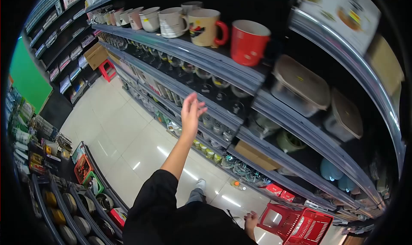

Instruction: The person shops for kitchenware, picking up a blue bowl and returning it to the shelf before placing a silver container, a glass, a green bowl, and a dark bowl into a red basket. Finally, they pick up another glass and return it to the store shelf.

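My left hand [191,110] is stretched out in front of the shelving, its fingers apart and slightly bent, with nothing in it. In this view it overlaps the edge of a shelf with glassware. Above it, on a higher shelf, stand a red mug [249,42], a cream mug with a red handle [203,27] and a white mug [172,22]. Low by my body is my right hand [251,220], small in view, with fingers loosely bent and nothing visible in them. Just beside it is a red shopping basket [310,224].
Lidded plastic containers [300,84] sit on the shelf at right. Stemmed glasses [206,75] line the shelf below the mugs. A tiled aisle [128,129] runs to a red stool [107,70] and a cardboard box [96,55]. Stacked dishes [68,204] fill the rack at lower left.
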{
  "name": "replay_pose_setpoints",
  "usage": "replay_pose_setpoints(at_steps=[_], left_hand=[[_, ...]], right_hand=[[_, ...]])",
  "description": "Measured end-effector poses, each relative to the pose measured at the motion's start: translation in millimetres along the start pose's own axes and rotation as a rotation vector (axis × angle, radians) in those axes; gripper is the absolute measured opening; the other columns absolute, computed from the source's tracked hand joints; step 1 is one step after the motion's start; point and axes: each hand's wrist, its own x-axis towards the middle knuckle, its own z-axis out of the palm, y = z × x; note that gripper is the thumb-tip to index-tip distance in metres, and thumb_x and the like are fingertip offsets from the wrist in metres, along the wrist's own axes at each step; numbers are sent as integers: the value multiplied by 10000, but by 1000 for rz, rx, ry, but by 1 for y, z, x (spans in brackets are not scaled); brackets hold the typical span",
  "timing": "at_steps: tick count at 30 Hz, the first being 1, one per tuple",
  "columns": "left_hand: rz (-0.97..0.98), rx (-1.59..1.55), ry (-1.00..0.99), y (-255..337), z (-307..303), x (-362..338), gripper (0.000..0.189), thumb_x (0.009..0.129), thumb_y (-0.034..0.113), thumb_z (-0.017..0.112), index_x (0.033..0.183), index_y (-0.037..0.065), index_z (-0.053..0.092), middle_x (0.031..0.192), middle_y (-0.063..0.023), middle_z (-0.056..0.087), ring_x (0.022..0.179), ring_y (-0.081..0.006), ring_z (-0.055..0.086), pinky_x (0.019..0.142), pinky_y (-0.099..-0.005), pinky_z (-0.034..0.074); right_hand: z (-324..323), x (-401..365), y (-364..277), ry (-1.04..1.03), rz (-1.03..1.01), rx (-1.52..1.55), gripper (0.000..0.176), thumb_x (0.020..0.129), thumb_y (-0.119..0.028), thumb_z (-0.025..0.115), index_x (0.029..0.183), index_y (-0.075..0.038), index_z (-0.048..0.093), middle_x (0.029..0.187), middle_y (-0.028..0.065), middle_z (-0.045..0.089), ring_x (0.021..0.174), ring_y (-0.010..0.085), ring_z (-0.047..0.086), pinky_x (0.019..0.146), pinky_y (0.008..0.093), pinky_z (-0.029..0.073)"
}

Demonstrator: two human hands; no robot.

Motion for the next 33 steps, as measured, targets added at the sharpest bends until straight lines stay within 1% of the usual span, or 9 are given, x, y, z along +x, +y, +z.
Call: replay_pose_setpoints(at_steps=[1,5,12,15,16,18,25,28,33], left_hand=[[17,-123,51,13,-2,17,388,965,223,471,1291,19,414,1274,-123,442,1005,-214,549,829,-353,502],[-78,-395,67,19,-28,83,539,966,325,450,1393,50,272,1431,-115,238,1132,-276,463,883,-423,474],[-211,-527,-18,5,-40,142,405,959,404,414,1198,76,416,1192,-60,431,1108,-315,474,938,-464,414],[-252,-562,-79,0,-39,159,345,958,413,384,1077,95,451,1096,-54,470,1035,-292,514,920,-440,431],[-286,-590,-93,1,-39,163,309,955,402,401,1041,111,460,1056,-41,471,1045,-300,510,927,-437,426],[-331,-613,-78,1,-38,167,258,942,392,432,947,137,470,960,-19,469,1001,-286,528,918,-424,436],[-323,-642,-135,5,-42,163,379,912,453,396,1052,129,533,959,-55,581,897,-245,562,796,-383,456],[-294,-739,-300,10,-49,156,406,893,467,399,1049,125,553,982,-60,592,835,-242,558,725,-363,441],[-300,-817,-167,18,-58,142,446,853,485,444,1056,111,575,1003,-76,602,698,-217,495,620,-312,392]], right_hand=[[17,-9,-6,-71,23,-226,280,862,-88,559,1126,-10,509,830,117,598,673,183,620,579,292,515],[58,-23,-18,-126,55,-190,261,825,-57,584,1079,-20,535,839,123,597,624,187,626,524,279,503],[76,-6,-31,188,457,61,388,840,-72,523,1208,-82,399,984,167,589,732,312,640,585,409,523],[87,-11,-37,181,451,51,418,846,-85,526,1232,-95,364,999,169,584,752,314,641,605,416,521],[91,-11,-36,205,451,70,414,843,-89,565,1215,-59,386,952,153,576,671,258,636,525,346,508],[97,-12,-34,194,462,71,425,842,-90,566,1223,-63,381,950,155,578,678,263,639,526,348,508],[120,-13,-26,175,478,118,463,818,-75,573,1240,-43,386,941,171,595,690,262,644,520,348,506],[121,-10,-6,111,384,-63,390,795,-78,607,1149,35,489,808,135,658,702,176,631,539,287,480],[125,-3,-6,23,332,-100,320,801,-97,607,1083,45,554,834,144,671,709,166,627,620,261,491]])
